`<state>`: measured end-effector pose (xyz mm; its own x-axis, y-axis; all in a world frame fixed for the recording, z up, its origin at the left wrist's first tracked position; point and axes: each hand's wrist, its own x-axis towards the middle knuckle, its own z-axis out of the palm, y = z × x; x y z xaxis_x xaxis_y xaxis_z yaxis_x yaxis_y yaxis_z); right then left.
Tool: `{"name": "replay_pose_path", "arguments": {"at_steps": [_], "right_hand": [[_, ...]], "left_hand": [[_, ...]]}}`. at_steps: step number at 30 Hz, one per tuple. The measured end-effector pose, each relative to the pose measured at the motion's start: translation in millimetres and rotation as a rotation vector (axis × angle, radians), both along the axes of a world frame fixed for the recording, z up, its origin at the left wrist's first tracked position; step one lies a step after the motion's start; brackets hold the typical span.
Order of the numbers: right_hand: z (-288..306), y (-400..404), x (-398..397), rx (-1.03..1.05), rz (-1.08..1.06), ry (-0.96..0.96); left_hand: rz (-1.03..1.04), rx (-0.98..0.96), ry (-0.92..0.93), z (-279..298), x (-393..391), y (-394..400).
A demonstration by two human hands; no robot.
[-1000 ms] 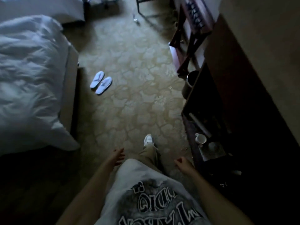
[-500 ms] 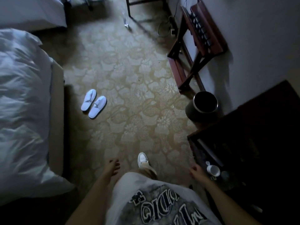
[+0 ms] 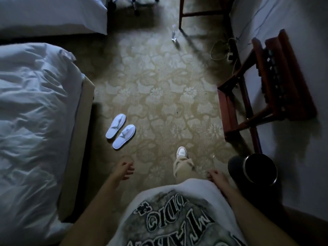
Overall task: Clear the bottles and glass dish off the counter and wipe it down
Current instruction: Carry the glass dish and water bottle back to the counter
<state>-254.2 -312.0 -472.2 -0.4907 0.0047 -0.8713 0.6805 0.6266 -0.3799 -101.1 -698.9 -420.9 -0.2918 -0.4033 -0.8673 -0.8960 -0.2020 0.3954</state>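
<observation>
No counter, bottle or glass dish shows in the head view. I look down at a patterned carpet in a dim room. My left hand (image 3: 124, 170) hangs at my side with loosely curled fingers and holds nothing. At the other side of my white printed shirt, my right hand (image 3: 215, 176) hangs the same way, empty, just left of a dark round bin (image 3: 255, 170). One white shoe (image 3: 182, 153) steps forward between the hands.
A bed with white bedding (image 3: 35, 121) fills the left side. A pair of white slippers (image 3: 120, 131) lies beside it. A red-brown wooden luggage rack (image 3: 269, 89) stands by the right wall, with cables (image 3: 225, 50) beyond it. Table legs (image 3: 181, 13) stand at the top.
The view has swung away from the dark cabinet with the cup on the right, which has left the frame. I have stepped forward along the carpet; both hands stay empty at my sides.
</observation>
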Motion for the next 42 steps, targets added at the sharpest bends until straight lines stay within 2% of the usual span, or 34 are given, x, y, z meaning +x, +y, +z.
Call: {"name": "replay_pose_path", "arguments": {"at_steps": [2, 5, 9, 13, 16, 21, 25, 28, 32, 34, 37, 39, 42], "right_hand": [[26.0, -58.1, -69.8, -0.035, 0.090, 0.028], [59.2, -146.0, -174.0, -0.114, 0.275, 0.119], [94.6, -239.9, -284.8, -0.178, 0.418, 0.223], [82.7, -302.2, -366.2, -0.134, 0.462, 0.173], [62.7, -330.0, -411.8, -0.051, 0.385, 0.128], [59.0, -363.3, -466.6, 0.086, 0.207, 0.004], [70.7, -418.3, -531.9, 0.120, 0.100, -0.017], [64.9, -474.2, -592.6, 0.059, 0.008, -0.021], [31.4, -562.1, -693.1, -0.012, -0.028, -0.007], [19.3, -610.8, -754.9, -0.044, -0.004, 0.000], [32.3, -686.6, -845.9, -0.085, 0.068, 0.021], [51.6, -735.3, -912.6, -0.113, 0.144, 0.069], [80.4, -791.9, -999.0, -0.172, 0.165, 0.175]], "left_hand": [[0.161, 0.022, -0.085, -2.1, -8.0, -13.4], [0.279, 0.071, -0.142, -2.2, -34.3, -44.8], [0.348, 0.071, -0.132, 0.6, -90.3, -89.0], [0.360, 0.129, -0.162, -20.4, -168.3, -161.7], [0.343, 0.112, -0.147, -34.0, -254.0, -241.7], [0.128, 0.077, 0.032, 17.6, -447.9, -366.9], [0.012, -0.033, 0.168, 45.4, -579.2, -456.4], [-0.019, -0.077, 0.235, 49.4, -654.4, -507.0], [0.021, -0.074, 0.183, 25.6, -724.2, -558.6], [0.077, -0.068, 0.092, 12.2, -746.5, -585.3], [0.191, -0.036, -0.036, 6.9, -766.7, -619.9], [0.247, -0.032, -0.056, 3.0, -789.1, -645.8], [0.203, -0.039, -0.088, 10.4, -843.6, -681.4]]}}
